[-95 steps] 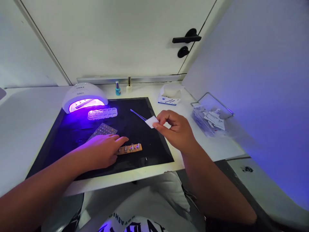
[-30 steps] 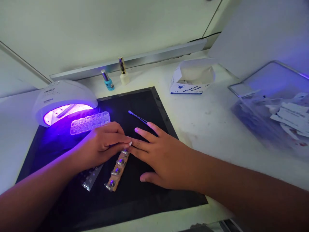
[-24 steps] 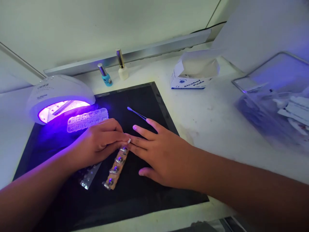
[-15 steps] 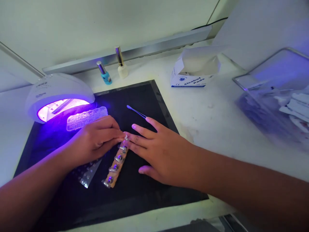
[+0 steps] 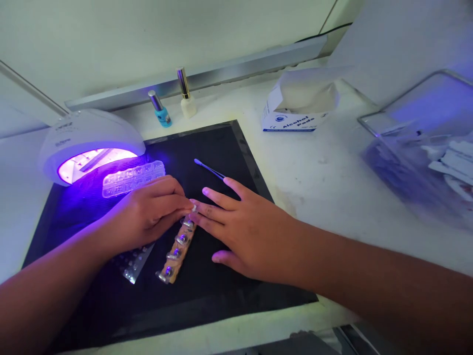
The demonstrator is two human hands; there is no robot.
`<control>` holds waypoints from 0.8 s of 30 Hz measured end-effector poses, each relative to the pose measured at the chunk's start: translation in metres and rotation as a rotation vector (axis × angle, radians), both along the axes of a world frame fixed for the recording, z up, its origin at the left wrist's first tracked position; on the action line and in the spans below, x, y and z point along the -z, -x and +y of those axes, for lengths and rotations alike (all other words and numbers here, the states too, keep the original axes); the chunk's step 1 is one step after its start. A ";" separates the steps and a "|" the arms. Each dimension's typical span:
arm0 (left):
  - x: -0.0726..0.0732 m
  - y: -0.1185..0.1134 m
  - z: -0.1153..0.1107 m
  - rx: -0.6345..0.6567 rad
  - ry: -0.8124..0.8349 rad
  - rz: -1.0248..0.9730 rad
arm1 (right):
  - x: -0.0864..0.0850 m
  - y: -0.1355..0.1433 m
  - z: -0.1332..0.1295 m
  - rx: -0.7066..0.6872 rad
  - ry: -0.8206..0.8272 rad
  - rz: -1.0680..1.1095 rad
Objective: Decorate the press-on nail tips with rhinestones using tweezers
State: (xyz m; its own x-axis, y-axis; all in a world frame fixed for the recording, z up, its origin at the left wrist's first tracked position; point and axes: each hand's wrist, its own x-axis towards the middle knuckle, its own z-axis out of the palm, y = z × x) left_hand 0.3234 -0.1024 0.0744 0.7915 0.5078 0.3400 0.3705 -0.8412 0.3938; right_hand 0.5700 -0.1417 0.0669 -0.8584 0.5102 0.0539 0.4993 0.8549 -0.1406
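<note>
At the left of the frame, a white dome-shaped lamp (image 5: 92,130) glows violet, its mouth facing the black mat (image 5: 221,308), perhaps so its light falls over the work surface. Just before that mouth lies a clear compartment case (image 5: 133,178). Below it, in the lower left, a clear studded sheet (image 5: 135,268) sticks out from under the left forearm.

Left of centre, the left hand (image 5: 155,209) has its thumb and fingers pinched together on a small white scrap (image 5: 194,208), which appears soft; its exact shape is mostly hidden by the fingertips. Two small bottles, one blue (image 5: 162,117) and one white (image 5: 188,106), stand upright behind the mat, seemingly set back out of the way.

Below the pinch, an orange strip (image 5: 176,254) bearing a row of clear pieces slants down and leftward on the mat; its far end lies at the fingertips. Right of centre, the right hand (image 5: 246,234) is palm down, fingers spread apart, the nearest fingertips meeting the scrap, probably to give a steady surface. A thin tool (image 5: 209,168) lies by its little finger.

At the upper right is an uncovered box (image 5: 291,122) marked "Alcohol Pads"; at the far right, a wire-rimmed bag (image 5: 406,167) holds white wrappers (image 5: 456,160).
</note>
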 end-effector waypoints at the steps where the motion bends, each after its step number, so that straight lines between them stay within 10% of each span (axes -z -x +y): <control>1: 0.000 0.000 0.000 0.004 -0.006 -0.006 | 0.000 0.000 0.000 0.000 0.002 -0.006; 24: -0.003 0.009 -0.006 0.132 0.158 -0.032 | -0.001 -0.006 -0.020 -0.037 -0.090 0.066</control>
